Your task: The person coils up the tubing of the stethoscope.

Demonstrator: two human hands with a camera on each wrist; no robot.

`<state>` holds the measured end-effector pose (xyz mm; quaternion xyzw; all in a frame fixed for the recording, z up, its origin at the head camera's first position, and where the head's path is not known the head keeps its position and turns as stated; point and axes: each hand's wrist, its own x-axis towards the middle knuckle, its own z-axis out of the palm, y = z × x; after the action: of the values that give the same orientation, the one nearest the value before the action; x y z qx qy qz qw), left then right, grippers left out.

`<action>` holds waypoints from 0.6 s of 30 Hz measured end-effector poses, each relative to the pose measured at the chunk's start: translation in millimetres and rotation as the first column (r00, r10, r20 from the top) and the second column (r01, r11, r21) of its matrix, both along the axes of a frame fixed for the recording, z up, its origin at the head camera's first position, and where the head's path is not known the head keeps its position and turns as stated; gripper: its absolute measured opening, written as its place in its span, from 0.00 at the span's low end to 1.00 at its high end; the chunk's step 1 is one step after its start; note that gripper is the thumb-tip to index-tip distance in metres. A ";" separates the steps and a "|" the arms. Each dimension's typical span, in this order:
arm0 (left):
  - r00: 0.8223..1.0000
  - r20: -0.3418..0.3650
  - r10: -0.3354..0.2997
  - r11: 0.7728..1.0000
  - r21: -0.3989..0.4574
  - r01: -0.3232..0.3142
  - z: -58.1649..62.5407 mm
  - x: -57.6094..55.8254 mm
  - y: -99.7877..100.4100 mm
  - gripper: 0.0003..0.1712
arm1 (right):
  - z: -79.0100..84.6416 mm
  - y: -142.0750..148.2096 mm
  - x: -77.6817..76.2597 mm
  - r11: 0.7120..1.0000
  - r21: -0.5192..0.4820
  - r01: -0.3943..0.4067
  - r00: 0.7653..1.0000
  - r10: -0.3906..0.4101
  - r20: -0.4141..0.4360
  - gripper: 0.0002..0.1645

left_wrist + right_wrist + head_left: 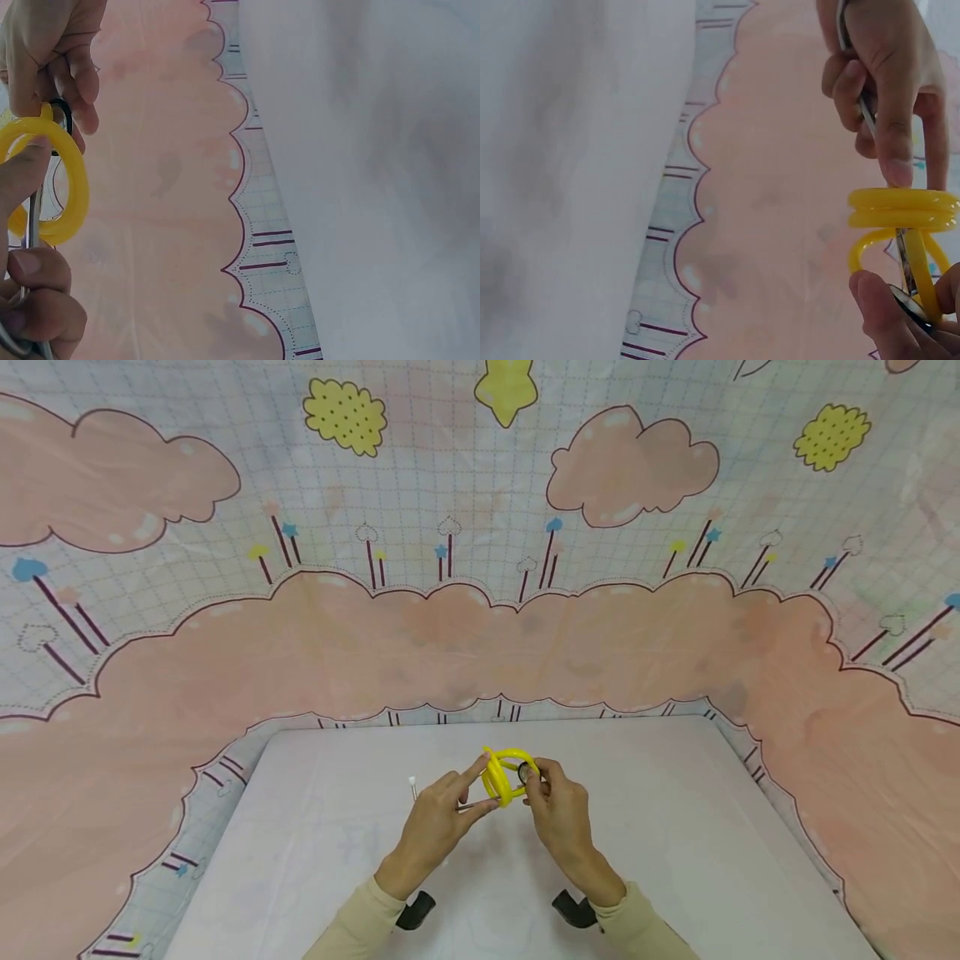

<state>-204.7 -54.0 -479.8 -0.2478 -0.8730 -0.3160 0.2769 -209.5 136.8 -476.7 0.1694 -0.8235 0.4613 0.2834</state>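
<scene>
Both hands hold a stethoscope with its glossy yellow tubing (498,781) wound into rings. My left hand (437,817) has forefinger and thumb on opposite sides of the coil. Its other fingers curl round the metal ear tubes (31,217), which pass through the rings in the left wrist view. One white ear tip (412,783) sticks out beyond that hand. My right hand (562,814) pinches the black-rimmed chest piece (524,772) between thumb and fingers, on the coil's right. From the right wrist view, two stacked yellow rings (900,208) lie against the left fingertips.
Below the hands spreads a white table (330,860), the stethoscope held above its far half. A patterned cloth with pink clouds (480,643) hangs behind and around it. Black wrist-worn pieces (416,912) show by both sleeves.
</scene>
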 end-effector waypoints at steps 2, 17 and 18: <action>1.000 0.000 0.005 1.000 -0.004 -0.005 -0.2 0.3 0.3 0.41 | 0.0 -0.5 0.6 0.999 0.037 0.022 1.000 -0.022 -0.006 0.10; 1.000 0.016 0.010 1.000 -0.010 -0.010 -0.1 3.0 1.6 0.41 | 4.1 0.8 2.2 0.904 -0.424 -0.058 0.950 0.180 0.254 0.13; 1.000 0.015 0.008 1.000 -0.010 -0.007 0.3 3.0 1.8 0.41 | 4.1 1.0 1.9 0.898 -0.437 -0.050 0.947 0.182 0.265 0.13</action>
<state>-201.7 -52.2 -479.5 -0.2435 -0.8776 -0.3123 0.2701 -207.6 137.7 -472.5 0.0810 -0.7249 0.6658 0.1570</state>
